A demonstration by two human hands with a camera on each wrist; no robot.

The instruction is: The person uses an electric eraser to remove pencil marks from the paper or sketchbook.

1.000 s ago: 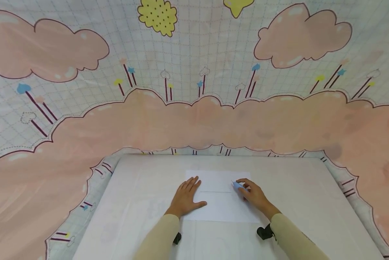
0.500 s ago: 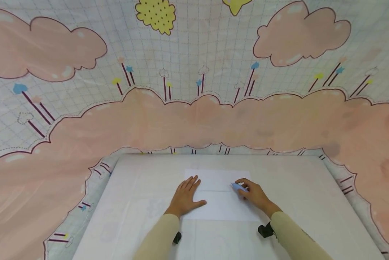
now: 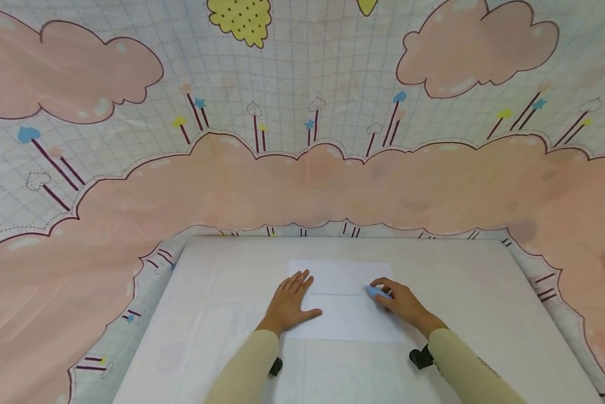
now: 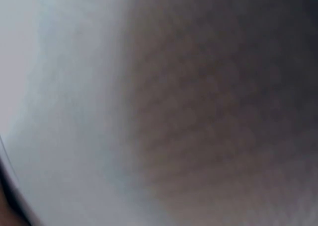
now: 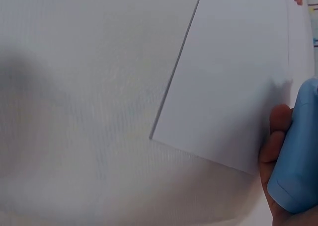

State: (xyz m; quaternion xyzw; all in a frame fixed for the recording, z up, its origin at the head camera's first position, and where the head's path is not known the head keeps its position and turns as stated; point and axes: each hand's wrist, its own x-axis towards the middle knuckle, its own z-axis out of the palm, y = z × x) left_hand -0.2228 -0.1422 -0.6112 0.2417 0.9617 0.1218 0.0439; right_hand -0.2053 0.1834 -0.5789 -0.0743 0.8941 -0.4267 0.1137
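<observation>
In the head view a white sheet of paper lies on the table, a thin faint line running across its middle. My left hand rests flat on the paper's left side with fingers spread and thumb out. At the right, my right hand grips a thick light-blue tool with a narrow pale tip. That tip is by the right end of the line. The right wrist view shows the tool's smooth rounded body between curled fingers; its exact kind cannot be told. The left wrist view is a close blur.
The paper lies on a wide whitish table. Behind and around it hangs a cloth printed with clouds and stars. A black wrist-worn device shows beside the right sleeve, and another by the left.
My right hand and forearm have shifted slightly to the right, with the blue tool still gripped. My left hand stays in place on the paper. The head view has tilted a little.
</observation>
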